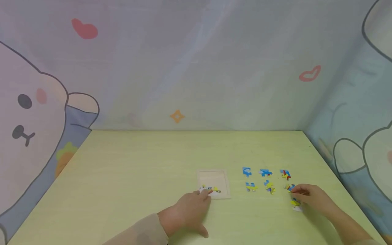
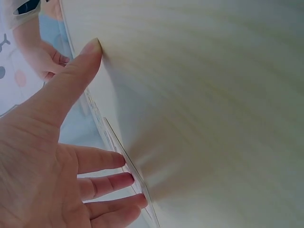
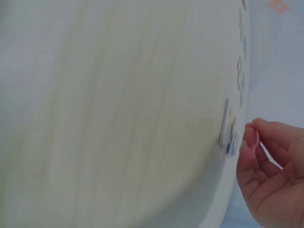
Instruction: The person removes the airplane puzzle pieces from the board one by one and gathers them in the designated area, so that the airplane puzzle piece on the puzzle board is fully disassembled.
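A shallow wooden puzzle tray (image 1: 227,185) lies on the table, with several pale, yellow and red jigsaw pieces (image 1: 216,190) along its near side. My left hand (image 1: 191,209) rests its fingertips on the tray's near left edge, its thumb spread away; in the left wrist view its fingers reach the tray's rim (image 2: 142,183). At the right, my right hand (image 1: 310,197) hovers beside a blue and yellow jigsaw piece (image 1: 289,187) and over a yellow and white one (image 1: 295,203). Its thumb and fingers are loosely bent close together, with nothing visible between them.
Blue and yellow jigsaw pieces lie in rows right of the tray, among them a blue piece (image 1: 246,172), a blue and red piece (image 1: 285,174) and a yellow and blue piece (image 1: 269,187). A printed cloth (image 1: 196,68) hangs behind the pale wooden table (image 1: 137,163).
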The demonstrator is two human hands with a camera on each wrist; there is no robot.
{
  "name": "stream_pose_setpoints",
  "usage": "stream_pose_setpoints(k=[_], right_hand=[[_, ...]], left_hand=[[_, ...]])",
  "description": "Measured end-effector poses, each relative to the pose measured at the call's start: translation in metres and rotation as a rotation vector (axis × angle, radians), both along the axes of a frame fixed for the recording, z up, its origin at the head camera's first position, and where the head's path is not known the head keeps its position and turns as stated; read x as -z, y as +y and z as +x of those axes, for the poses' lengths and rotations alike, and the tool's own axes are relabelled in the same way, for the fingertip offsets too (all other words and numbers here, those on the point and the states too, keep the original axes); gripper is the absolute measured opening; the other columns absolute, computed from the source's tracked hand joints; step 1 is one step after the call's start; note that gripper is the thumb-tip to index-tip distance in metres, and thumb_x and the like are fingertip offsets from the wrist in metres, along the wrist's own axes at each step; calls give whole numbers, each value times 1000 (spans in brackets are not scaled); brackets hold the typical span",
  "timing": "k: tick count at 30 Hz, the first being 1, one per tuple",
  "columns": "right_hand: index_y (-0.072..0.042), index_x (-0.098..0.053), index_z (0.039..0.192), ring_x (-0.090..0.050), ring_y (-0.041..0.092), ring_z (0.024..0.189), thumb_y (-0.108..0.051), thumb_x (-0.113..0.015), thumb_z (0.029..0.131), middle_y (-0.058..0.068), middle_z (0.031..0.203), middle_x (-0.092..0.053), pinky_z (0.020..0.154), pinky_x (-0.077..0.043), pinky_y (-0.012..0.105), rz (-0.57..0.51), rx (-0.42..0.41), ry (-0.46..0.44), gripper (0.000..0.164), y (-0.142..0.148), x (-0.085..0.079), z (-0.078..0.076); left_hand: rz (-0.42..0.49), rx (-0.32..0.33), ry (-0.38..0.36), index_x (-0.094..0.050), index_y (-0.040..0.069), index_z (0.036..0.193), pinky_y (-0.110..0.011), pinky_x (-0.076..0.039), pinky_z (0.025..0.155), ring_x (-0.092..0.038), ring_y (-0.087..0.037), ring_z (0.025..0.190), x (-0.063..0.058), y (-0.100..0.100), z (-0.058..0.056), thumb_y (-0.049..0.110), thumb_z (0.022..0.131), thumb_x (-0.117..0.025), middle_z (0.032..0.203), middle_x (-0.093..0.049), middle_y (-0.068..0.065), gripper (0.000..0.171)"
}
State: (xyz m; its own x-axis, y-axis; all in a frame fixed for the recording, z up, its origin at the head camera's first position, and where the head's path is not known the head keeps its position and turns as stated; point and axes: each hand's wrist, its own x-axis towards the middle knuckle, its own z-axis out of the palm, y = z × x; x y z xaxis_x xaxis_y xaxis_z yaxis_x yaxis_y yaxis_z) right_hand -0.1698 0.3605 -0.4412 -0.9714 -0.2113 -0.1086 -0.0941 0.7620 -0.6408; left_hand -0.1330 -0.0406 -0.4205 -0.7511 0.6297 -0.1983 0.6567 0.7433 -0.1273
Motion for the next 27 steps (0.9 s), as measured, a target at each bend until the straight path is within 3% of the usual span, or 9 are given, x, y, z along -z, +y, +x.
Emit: stream_pose_setpoints(k=[9, 17, 24, 27], right_hand=[[6, -64, 100, -59, 16, 77, -10, -62, 88, 13, 94, -64, 62, -50, 27, -193, -128, -27, 20, -46, 0, -11], [1, -66, 99, -58, 18, 82, -15, -64, 87, 7, 93, -64, 67, -50, 25, -269, -196, -44, 20, -103, 1, -29], [0, -68, 96, -58, 10, 81, -17, -64, 87, 3, 91, -66, 70, -50, 27, -333, -340, -16, 19, -154, 5, -41], [0, -68, 100, -59, 12, 84, -15, -63, 88, 3, 95, -67, 73, -50, 29, -312, -399, -19, 20, -172, 6, -41]], left_hand=[[-52, 25, 29, -54, 7, 126, -31, -45, 85, -52, -18, 105, 1, 2, 0, 79, 59, -62, 122, -49, -1, 98], [-45, 16, 25, -54, 6, 127, -27, -46, 85, -52, -18, 108, 0, 0, 2, 78, 60, -61, 127, -49, -3, 98], [-21, 8, 9, -55, 4, 124, -27, -49, 78, -53, -18, 103, 0, 2, 1, 76, 61, -64, 119, -49, -1, 96], [-15, -7, -1, -56, 5, 123, -27, -49, 76, -53, -17, 100, 1, 4, 2, 76, 60, -64, 117, -48, 0, 95]])
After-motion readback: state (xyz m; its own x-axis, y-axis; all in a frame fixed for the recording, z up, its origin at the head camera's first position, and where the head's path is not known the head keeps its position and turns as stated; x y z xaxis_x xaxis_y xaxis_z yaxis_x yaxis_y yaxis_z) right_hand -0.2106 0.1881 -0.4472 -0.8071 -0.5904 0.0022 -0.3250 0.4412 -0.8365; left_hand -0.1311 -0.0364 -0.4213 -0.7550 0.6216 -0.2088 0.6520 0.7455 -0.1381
